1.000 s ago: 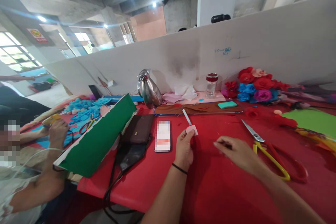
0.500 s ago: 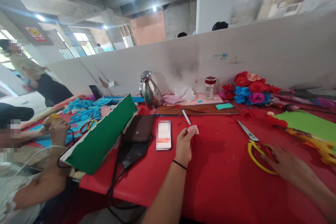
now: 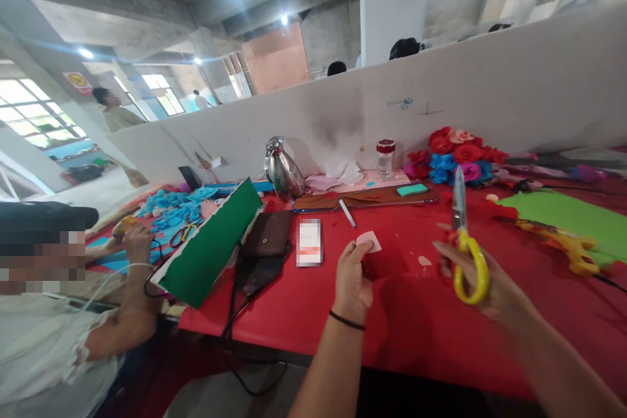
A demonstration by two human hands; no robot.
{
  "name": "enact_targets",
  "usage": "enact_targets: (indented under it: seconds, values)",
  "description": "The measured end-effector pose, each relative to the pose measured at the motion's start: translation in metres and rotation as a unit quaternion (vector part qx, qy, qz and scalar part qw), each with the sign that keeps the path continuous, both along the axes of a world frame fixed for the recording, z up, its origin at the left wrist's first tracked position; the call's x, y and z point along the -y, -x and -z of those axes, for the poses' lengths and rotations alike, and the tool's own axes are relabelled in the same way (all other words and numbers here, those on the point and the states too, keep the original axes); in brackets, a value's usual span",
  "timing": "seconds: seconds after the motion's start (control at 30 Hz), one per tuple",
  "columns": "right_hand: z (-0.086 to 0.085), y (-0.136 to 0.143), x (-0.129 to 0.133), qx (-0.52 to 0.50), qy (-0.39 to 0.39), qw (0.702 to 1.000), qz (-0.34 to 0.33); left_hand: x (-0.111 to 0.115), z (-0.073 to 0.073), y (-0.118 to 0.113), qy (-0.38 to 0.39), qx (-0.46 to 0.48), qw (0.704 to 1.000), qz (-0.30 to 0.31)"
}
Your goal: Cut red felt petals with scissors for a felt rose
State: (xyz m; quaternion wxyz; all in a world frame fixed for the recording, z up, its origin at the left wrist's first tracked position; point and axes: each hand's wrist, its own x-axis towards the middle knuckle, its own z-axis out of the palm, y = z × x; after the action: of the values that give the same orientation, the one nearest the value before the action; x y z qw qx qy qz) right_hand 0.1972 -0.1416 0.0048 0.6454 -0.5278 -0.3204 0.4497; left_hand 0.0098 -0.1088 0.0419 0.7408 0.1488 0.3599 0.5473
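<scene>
My left hand pinches a small pale pink paper piece between thumb and fingers, just above the red tabletop. In my right hand is a pair of scissors with yellow handles, held up off the table. Their blades point away from me and look closed together. Part of the grip is hidden by the handles and slightly blurred. A small pink scrap lies on the red surface between my hands. Beyond my left hand rests a white pen.
A phone, a dark purse and a green panel stand to the left, beside a seated co-worker. Behind are a metal jug, a glass jar and paper flowers. A yellow glue gun lies right.
My right hand has lifted the scissors off the table and brought them left, closer to my left hand. A pink scrap now shows on the table. The view has shifted slightly.
</scene>
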Motion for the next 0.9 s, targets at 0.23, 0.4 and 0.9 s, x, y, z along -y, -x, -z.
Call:
enact_targets:
  seconds: [0.23,0.4,0.9]
  values:
    - [-0.019,0.072,0.004,-0.057,-0.035,0.996,-0.059,0.035,-0.002,-0.001,0.008,-0.031,0.999,-0.017]
    - [-0.007,0.079,0.005,0.021,-0.066,0.997,-0.014,0.043,0.004,0.004,-0.015,-0.081,0.996,-0.014]
    - [-0.026,0.056,-0.015,0.002,0.003,0.964,-0.265,0.013,-0.02,0.039,-0.114,-0.311,0.914,0.234]
